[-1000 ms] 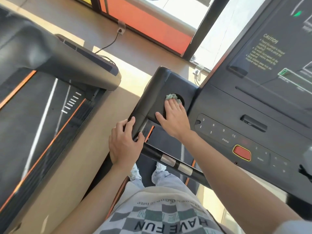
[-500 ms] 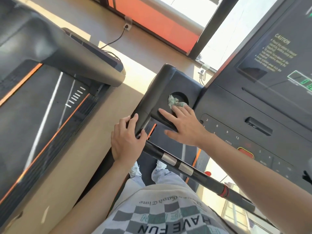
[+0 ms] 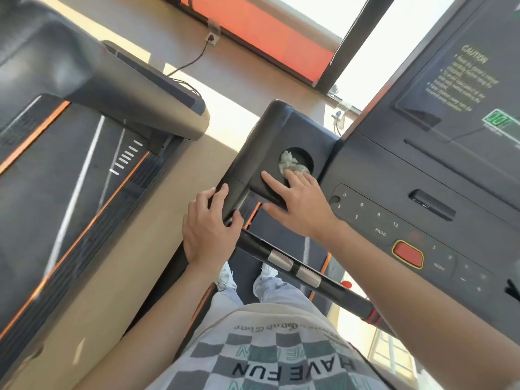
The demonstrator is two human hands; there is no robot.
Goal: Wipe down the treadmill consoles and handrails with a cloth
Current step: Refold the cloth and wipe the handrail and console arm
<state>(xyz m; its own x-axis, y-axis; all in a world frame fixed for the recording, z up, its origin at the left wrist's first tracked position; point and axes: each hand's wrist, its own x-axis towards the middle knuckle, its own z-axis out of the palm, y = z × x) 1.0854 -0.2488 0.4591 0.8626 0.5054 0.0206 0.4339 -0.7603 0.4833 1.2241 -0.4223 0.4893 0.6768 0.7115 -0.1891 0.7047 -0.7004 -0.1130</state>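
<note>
Crumpled pale green cloth (image 3: 291, 164): bunched in the round cup recess (image 3: 306, 156) of the black plastic console wing (image 3: 304, 128), against the recess's near edge. Right hand (image 3: 299, 205): fingers straight and spread, middle fingertips pressing down on the cloth, index finger flat on the wing just left of the recess, gripping nothing. Left hand (image 3: 209, 229): wrapped round the black side handrail (image 3: 239, 175) at the wing's lower end, thumb on the inner face. Black crossbar with two silver sensor plates (image 3: 294, 268): long axis slanting from just below the left hand down and rightward across the body. Dark grey numbered keypad (image 3: 365, 212) and red stop button (image 3: 408, 254): right of the right wrist, apart from the cloth. Deciding relation: cloth directly ahead of the right fingertips and touching them, left hand well off to the left, so right hand plainly the nearer. Probable step in hand: scrubbing out the recess. Keypad, crossbar and side handrail judged not yet wiped, needing a drag of the cloth back toward the body or rightward.
</note>
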